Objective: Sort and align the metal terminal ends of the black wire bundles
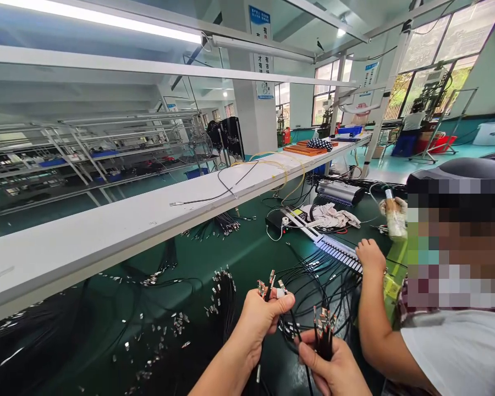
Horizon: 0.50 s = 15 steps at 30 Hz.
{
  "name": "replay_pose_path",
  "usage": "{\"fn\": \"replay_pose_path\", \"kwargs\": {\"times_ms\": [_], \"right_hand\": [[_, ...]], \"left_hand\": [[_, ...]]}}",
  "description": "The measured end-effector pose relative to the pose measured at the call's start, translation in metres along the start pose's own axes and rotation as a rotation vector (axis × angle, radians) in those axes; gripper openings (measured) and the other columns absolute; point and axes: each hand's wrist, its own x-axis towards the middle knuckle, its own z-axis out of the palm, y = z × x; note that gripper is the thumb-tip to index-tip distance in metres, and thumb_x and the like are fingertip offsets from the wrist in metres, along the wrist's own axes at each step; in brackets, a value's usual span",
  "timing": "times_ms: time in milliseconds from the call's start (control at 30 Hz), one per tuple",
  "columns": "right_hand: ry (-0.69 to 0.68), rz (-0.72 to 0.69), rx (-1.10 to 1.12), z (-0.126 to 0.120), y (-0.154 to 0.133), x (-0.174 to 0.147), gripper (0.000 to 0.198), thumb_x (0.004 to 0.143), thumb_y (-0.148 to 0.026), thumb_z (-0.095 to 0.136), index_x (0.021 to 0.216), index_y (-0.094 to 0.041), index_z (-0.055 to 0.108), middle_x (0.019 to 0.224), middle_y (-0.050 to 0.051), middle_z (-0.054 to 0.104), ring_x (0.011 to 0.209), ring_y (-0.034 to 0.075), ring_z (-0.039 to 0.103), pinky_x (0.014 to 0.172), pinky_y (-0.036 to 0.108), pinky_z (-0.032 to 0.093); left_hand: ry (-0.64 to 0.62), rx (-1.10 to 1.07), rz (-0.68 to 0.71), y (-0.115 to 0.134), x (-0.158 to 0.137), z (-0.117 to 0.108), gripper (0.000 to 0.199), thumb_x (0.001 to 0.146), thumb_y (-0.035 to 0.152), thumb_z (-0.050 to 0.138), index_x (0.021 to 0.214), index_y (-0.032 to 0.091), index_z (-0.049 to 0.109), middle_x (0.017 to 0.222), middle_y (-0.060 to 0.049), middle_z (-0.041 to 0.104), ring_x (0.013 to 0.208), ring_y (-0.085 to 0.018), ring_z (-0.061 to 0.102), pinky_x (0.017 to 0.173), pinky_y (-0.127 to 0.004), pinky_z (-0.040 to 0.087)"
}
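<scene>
My left hand (264, 313) is closed on black cables whose stripped ends, with coloured wires and small metal tips, stick up past the thumb. Lower and to the right, my right hand (330, 363) grips a bundle of black cables (324, 341) with bare copper-coloured wire ends pointing up. One cable (295, 319) runs from the left fingertips down to the right thumb and forefinger. Just left of my hands lies a bunch of black cables (225, 291) with metal connector ends. Loose black cables (305, 269) curve across the green table behind my hands.
A co-worker's hand (371, 256) rests by a white slotted cable fixture (338, 253) on the right; their other, gloved hand holds a bottle-shaped tool (395, 217). A white shelf (148, 220) crosses above the table. Behind the fixture are a black device (277, 220) and a cloth (334, 214).
</scene>
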Motion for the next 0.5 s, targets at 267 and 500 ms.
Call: {"fn": "replay_pose_path", "kwargs": {"times_ms": [267, 500], "right_hand": [[0.070, 0.043, 0.060, -0.036, -0.025, 0.006, 0.049, 0.056, -0.048, 0.083, 0.081, -0.012, 0.062, 0.041, -0.010, 0.044, 0.032, -0.002, 0.023, 0.036, 0.013, 0.015], [0.115, 0.041, -0.009, -0.068, -0.074, -0.015, 0.040, 0.058, -0.043, 0.083, 0.080, -0.013, 0.068, 0.057, 0.003, 0.059, 0.035, -0.002, 0.027, 0.034, 0.011, 0.026]], "left_hand": [[-0.016, -0.189, 0.172, 0.063, -0.020, -0.023, 0.036, 0.082, 0.045, 0.062, 0.083, 0.009, 0.063, 0.050, 0.012, 0.019, 0.042, -0.003, 0.013, 0.035, -0.015, 0.013], [0.094, -0.216, 0.348, 0.141, -0.111, -0.062, 0.029, 0.094, 0.037, 0.042, 0.092, 0.015, 0.062, 0.049, 0.010, 0.022, 0.038, -0.003, 0.016, 0.034, -0.013, 0.024]]}}
